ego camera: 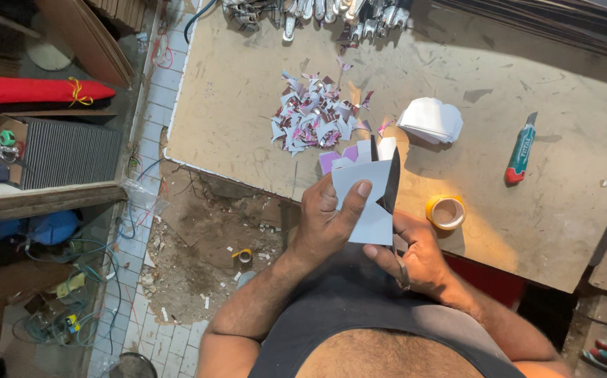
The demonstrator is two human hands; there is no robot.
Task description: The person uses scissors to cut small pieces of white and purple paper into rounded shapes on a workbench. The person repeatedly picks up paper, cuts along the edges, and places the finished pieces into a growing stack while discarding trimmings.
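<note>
Two hands at centre frame, both busy. Left hand (324, 224) has its fingers (354, 201) clamped on a stack of pale card sheets (365, 203), thumb on the face, the rest wrapped behind. Right hand (419, 255) is closed around the handles of dark scissors (389, 187); the blades point up along the right edge of the stack, slightly parted on the card.

Judgement on doing the cut well: keep the sheets squared and pinched close to the blade line so they don't fan, feed the card into the blades rather than chasing with the scissors, and keep the left thumb off the cut path.

Count, working outward:
- 1 held stack, with a few purple and white pieces showing just above its top edge; sheet number unclear
- 1 roll of yellow tape (445, 211) on the table (247, 126), just right of the hands
- 1 pile of white cut pieces (431, 120), above right of the hands
- 1 heap of offcut scraps (315, 115), white and purple, above the hands; too many to count
- 1 green-and-red utility knife (520, 154), right of frame, well apart from the hands
- 1 cluster of metal tools (317, 14) at the top edge, number unclear
- 1 red roll (34, 89) on a shelf, upper left
</note>
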